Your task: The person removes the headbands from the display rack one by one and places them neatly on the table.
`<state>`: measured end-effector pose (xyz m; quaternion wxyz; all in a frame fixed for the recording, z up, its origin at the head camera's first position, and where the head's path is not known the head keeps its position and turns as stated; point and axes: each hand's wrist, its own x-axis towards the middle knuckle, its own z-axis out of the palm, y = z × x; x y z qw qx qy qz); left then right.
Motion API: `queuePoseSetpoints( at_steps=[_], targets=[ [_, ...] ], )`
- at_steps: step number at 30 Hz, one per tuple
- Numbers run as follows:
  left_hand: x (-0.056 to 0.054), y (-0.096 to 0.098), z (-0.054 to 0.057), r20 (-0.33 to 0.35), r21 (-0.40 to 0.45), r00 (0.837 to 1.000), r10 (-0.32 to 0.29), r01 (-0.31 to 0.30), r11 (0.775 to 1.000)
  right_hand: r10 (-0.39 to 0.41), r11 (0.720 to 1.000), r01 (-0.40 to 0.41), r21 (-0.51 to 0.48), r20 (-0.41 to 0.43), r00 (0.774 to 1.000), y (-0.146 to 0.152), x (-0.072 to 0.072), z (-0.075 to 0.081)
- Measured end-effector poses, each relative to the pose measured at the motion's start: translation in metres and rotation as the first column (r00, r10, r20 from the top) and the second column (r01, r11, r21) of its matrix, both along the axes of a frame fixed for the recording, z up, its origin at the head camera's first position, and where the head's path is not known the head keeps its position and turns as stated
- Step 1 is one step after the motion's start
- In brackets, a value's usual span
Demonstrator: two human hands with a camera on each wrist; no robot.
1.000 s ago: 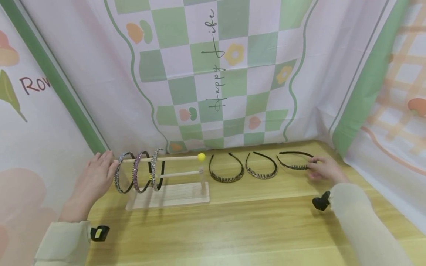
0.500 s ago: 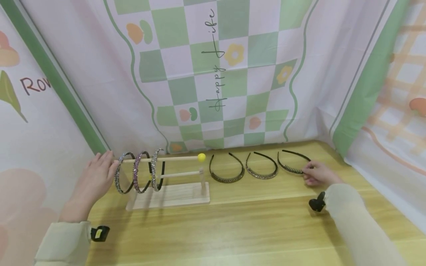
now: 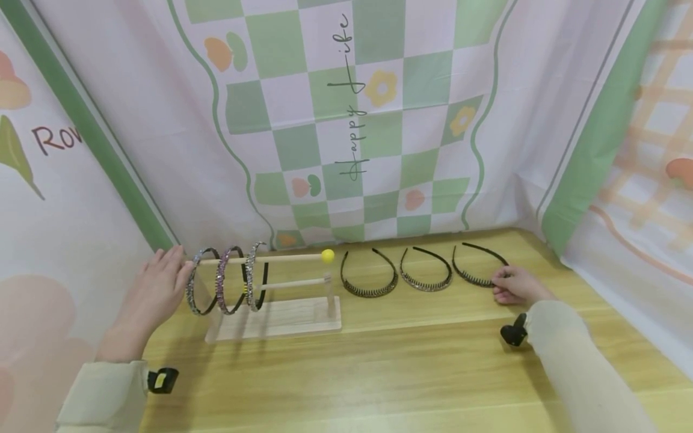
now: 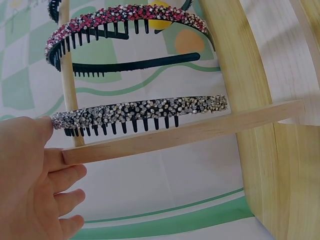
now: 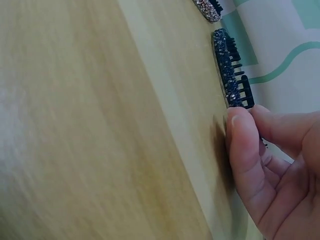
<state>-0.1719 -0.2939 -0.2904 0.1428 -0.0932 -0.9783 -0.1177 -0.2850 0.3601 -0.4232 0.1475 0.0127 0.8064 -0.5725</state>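
My right hand (image 3: 517, 285) pinches a black toothed headband (image 3: 470, 278) by its right side, between thumb and fingers. In the right wrist view this headband (image 5: 227, 67) shows dark blue glitter stones, close over the wood. At the left, my left hand (image 3: 154, 282) holds the end post of a wooden headband rack (image 3: 303, 319), thumb on one side and fingers on the other. Three stone-covered headbands hang on its upper bar: a silver-blue one (image 3: 190, 288) nearest that hand, a purple-pink one (image 3: 220, 279), and a silver one (image 3: 250, 276).
Two more toothed headbands, one on the left (image 3: 370, 293) and one in the middle (image 3: 426, 286), lie on the wooden table (image 3: 379, 373) between rack and right hand. A yellow ball (image 3: 327, 256) caps the bar's right end. A checkered curtain (image 3: 352, 138) hangs behind.
My right hand has moved slightly left along the rightmost headband, which has turned and shifted a little toward the middle one. The left hand and rack stay where they were.
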Motion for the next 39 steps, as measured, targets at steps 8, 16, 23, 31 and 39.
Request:
queuePoseSetpoints(
  at_steps=[8, 16, 23, 31, 39],
  targets=[
    [0.000, 0.000, 0.001, 0.000, 0.009, 1.000, 0.000, 0.000, 1.000, 0.002, 0.998, -0.004, -0.058, -0.026, 1.000, 0.001, -0.002, 0.007],
    [0.000, 0.000, 0.001, 0.008, 0.010, 1.000, 0.006, -0.006, 1.000, 0.061, 0.995, -0.046, 0.090, -0.170, 0.984, -0.011, -0.006, 0.032],
    [0.000, 0.000, 0.001, 0.013, 0.010, 1.000, 0.008, -0.008, 1.000, 0.089, 0.986, -0.056, 0.159, -0.208, 0.974, -0.043, -0.006, 0.062],
    [0.000, 0.000, 0.001, 0.017, 0.005, 1.000, 0.008, -0.008, 1.000, 0.158, 0.979, -0.113, 0.171, -0.275, 0.948, -0.080, -0.005, 0.097],
    [0.000, 0.000, 0.001, 0.017, 0.000, 1.000, 0.005, -0.005, 1.000, 0.224, 0.964, -0.159, 0.214, -0.325, 0.919, -0.115, -0.004, 0.127]
  ],
)
